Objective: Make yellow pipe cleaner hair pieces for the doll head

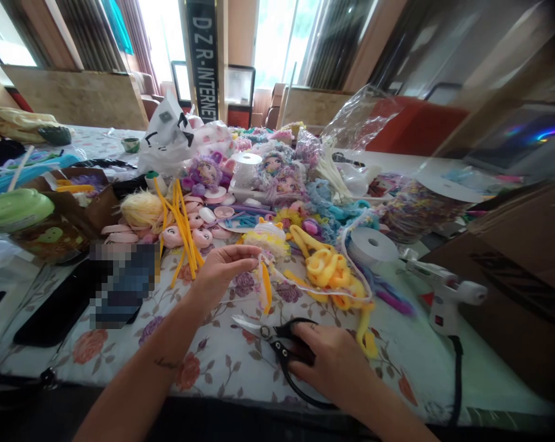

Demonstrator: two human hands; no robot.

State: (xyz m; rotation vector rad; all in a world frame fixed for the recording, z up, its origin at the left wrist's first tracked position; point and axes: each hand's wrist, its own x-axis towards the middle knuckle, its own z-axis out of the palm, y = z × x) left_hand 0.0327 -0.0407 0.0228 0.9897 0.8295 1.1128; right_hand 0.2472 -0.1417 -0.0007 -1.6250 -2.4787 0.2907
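Observation:
Over the flowered tablecloth my left hand (225, 267) pinches a thin pale lace-like trim (314, 290) between thumb and fingertips. A short yellow strip (266, 287) hangs just below those fingertips, beside a pale dangling piece. The trim runs right, then curves up near a white spool (373, 247). My right hand (333, 359) is wrapped around the black handles of a pair of scissors (277, 336). Their blades point left, below the yellow strip and apart from it. Yellow fuzzy cord (329, 270) lies coiled behind the trim.
Doll faces (201, 236) and orange-yellow fuzzy stems (185, 230) lie left of centre. A glue gun (443, 294) stands at right, before a cardboard box (512, 288). A dark phone (51, 307) lies at left. Decorated dolls and a plastic bag (167, 138) crowd the back.

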